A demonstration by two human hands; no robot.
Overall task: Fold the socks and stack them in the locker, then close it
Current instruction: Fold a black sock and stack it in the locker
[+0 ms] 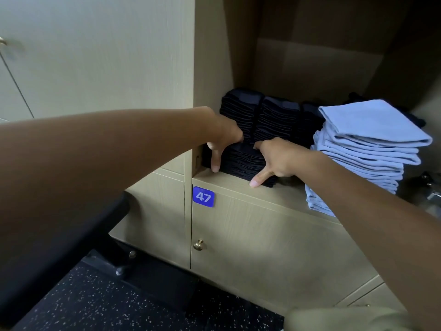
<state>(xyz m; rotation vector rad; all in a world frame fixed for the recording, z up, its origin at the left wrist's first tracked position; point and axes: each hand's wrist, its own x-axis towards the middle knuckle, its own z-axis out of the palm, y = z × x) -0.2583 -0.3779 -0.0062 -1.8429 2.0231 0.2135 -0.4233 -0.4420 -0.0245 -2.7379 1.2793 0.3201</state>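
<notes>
Head view, the only one. We have both hands in the open locker. Our left hand and right hand bracket the front stack of dark socks at its two sides, thumbs down along the front face and fingers over the top. Both hands clasp this stack between them, fingers curled onto the fabric, the span set by the stack's width. We judge the two-sided hold is there to keep the folded layers square while the pile is seated; loose sock folds slide if pushed from one side only.

The stack sits on the shelf edge at about 7 o'clock of the compartment, its front corner right at the lip, near our right thumb. Directly behind, toward 12 o'clock, two taller dark sock stacks stand side by side, touching or nearly touching the held pile. At 3 o'clock the light blue folded stack leans and overhangs the lip; it looks the likeliest thing to topple.

Room: the locker's left wall sits just beside our left hand at 9 o'clock, so little sideways slack there. A narrow gap separates our right hand from the blue stack. Overhead is open. Whether the pile can go deeper we cannot tell.

Below, the closed door with plate 47 and a brass knob. This locker's own door is not identifiable in view, so closing is not yet done.
</notes>
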